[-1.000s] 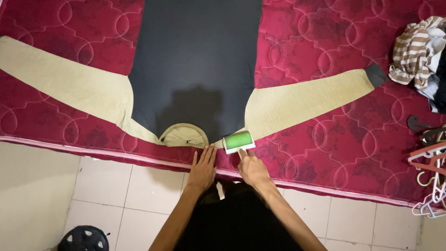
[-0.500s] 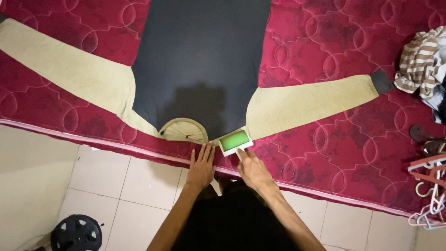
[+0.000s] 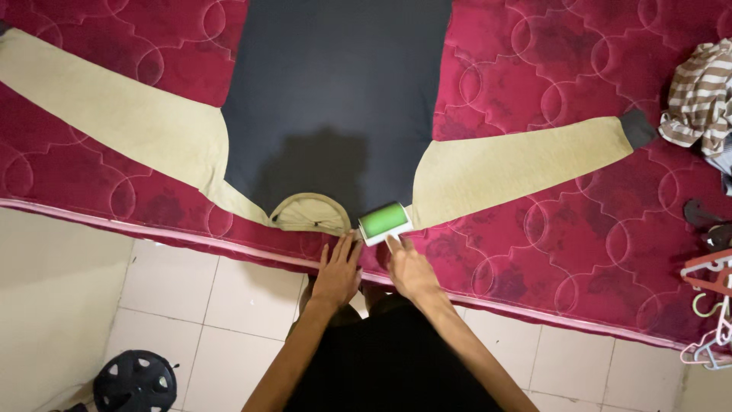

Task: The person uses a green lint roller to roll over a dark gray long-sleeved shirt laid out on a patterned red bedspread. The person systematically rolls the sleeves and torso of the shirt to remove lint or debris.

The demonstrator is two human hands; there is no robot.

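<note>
Lint roller [image 3: 383, 221] with a green drum in a white frame lies on the dark shirt [image 3: 335, 99], beside its beige collar [image 3: 311, 213], near the mattress edge. Left hand [image 3: 337, 276] lies flat, fingers spread open, on the quilted crimson mattress [image 3: 549, 221]. Right hand [image 3: 409, 272] is closed around the roller's handle. Beige sleeves [image 3: 511, 172] spread outward. Striped cloth [image 3: 698, 95] is bunched far right.

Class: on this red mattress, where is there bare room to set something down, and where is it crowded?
Bare red mattress lies below the shirt's right sleeve, and between the left sleeve and the mattress edge. Crowded: at the collar, where both hands and the green lint roller meet, and far right by the hangers and striped clothes.
</note>
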